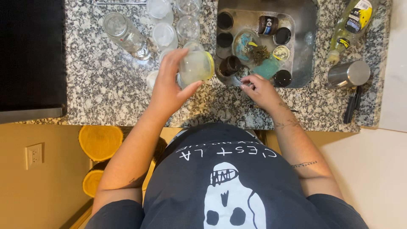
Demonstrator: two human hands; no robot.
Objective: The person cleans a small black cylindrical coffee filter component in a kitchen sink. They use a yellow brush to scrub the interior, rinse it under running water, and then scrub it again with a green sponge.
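Observation:
My left hand (169, 85) grips a clear glass jar (196, 66) with a yellowish rim, tilted on its side above the granite counter (106, 93), just left of the sink. My right hand (259, 89) rests at the front rim of the steel sink (306, 46), fingers curled close to a dark brown jar (230, 65). Whether those fingers hold something small is unclear. In the sink lie several dark jars and lids, a teal sponge (267, 68) and a scouring pad (257, 53).
Clear glass jars (125, 34) and round lids (163, 34) stand on the counter at the back left. A dish soap bottle (351, 25), a steel cup (348, 74) and a black utensil (352, 104) sit right of the sink. A black stovetop (32, 55) lies at far left.

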